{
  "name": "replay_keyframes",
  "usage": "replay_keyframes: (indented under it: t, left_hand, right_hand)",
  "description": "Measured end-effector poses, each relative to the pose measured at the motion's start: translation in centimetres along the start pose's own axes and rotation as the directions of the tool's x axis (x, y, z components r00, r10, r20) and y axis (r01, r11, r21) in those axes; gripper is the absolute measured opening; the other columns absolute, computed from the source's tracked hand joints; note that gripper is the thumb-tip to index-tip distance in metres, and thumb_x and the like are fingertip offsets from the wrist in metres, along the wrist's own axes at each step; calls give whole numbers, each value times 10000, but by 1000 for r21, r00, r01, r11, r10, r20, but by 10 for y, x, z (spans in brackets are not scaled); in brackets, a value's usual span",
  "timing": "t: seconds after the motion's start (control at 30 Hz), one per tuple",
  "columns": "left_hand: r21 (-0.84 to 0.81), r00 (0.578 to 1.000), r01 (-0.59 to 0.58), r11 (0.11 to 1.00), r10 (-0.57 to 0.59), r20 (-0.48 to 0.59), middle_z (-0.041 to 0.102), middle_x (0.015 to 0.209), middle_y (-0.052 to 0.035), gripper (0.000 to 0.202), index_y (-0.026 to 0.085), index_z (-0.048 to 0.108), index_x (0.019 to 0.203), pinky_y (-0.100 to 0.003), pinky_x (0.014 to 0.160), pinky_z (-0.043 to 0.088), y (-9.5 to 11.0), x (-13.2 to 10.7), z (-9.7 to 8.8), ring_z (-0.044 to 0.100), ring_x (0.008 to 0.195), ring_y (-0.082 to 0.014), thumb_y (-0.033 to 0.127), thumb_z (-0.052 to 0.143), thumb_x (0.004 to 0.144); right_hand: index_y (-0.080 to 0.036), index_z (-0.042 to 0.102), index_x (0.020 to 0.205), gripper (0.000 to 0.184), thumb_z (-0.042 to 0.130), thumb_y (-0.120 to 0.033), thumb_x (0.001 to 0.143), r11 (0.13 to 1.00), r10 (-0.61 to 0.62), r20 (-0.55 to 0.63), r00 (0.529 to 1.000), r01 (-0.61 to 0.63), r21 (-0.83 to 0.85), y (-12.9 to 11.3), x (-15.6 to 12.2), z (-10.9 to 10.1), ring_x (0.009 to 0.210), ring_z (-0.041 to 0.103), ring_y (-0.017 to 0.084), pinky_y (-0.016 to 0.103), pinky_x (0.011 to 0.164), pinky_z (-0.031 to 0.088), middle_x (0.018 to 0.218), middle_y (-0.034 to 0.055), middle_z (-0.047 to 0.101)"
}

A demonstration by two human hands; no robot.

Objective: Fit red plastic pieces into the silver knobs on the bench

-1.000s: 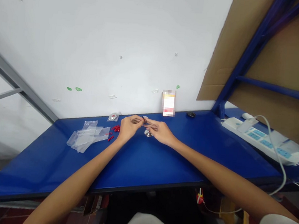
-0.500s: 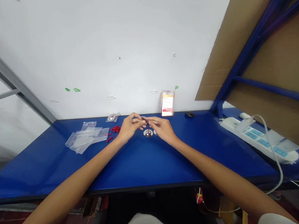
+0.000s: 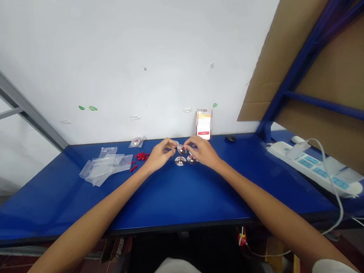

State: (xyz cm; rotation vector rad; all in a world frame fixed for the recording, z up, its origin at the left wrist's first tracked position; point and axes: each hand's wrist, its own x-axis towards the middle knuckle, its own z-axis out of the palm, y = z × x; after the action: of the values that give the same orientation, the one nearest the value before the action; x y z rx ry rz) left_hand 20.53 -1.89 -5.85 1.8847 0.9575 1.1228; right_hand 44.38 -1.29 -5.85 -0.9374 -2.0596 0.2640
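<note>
My left hand [image 3: 159, 155] hovers at the middle of the blue table [image 3: 176, 205], its fingertips pinched near a small round metal disc with a red stem [image 3: 181, 150]. Just right of that disc, my right hand [image 3: 201, 151] curls over a second disc [image 3: 192, 159]. A third disc [image 3: 180, 161] lies on the table between my hands. My fingers hide parts of the upper discs, and whether either hand grips anything is hard to tell. Small red pieces [image 3: 142, 155] lie in a loose heap left of my left hand.
Clear plastic bags [image 3: 102, 168] lie at the left, with a small bagged metal disc [image 3: 136, 142] behind them. A blurred card [image 3: 204, 123] leans on the white wall. A black round object [image 3: 230, 138] sits at the back. A white power strip [image 3: 308, 165] lies at the right, under a blue frame with cardboard.
My hands have separated from their close pinch. My right hand has shifted right and now curls over a disc. More discs with red stems now show between my hands.
</note>
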Motion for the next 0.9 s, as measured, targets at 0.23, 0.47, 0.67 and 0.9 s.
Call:
replay_keyframes:
  t: [0.23,0.47,0.67,0.9]
  left_hand:
    - [431,991,-41,901,93,-100,778,1119,-74,209,215,667,1086,-355,870,564,-3,6,-19,735,994,-225,156,577,907]
    - [708,993,105,698,-114,-35,807,898,-44,252,213,735,1005,-324,767,523,-16,20,-98,737,820,-229,192,522,873]
    - [739,935,100,666,-317,160,828,924,-30,315,220,823,935,-289,759,533,-20,18,-151,736,812,-221,258,543,796]
    - [722,881,5,692,-344,323,832,1019,-39,295,231,842,1006,-277,790,533,-24,18,-142,749,895,-221,343,649,813]
  right_hand:
    - [-201,740,981,87,658,-204,1008,992,94,74,993,-87,-95,15,-1,3,942,681,200,293,833,486,997,53,765]
    - [-211,767,1003,101,666,-210,1007,983,120,210,970,-86,-163,16,-4,4,943,692,203,294,804,477,992,44,788]
    - [-199,762,1113,169,608,-233,1052,968,54,157,986,-13,-249,1,7,2,1055,679,243,329,875,497,1084,83,783]
    - [-135,715,1334,314,541,-226,1090,850,-20,357,934,204,-485,-2,54,31,1203,644,302,379,973,491,1286,173,743]
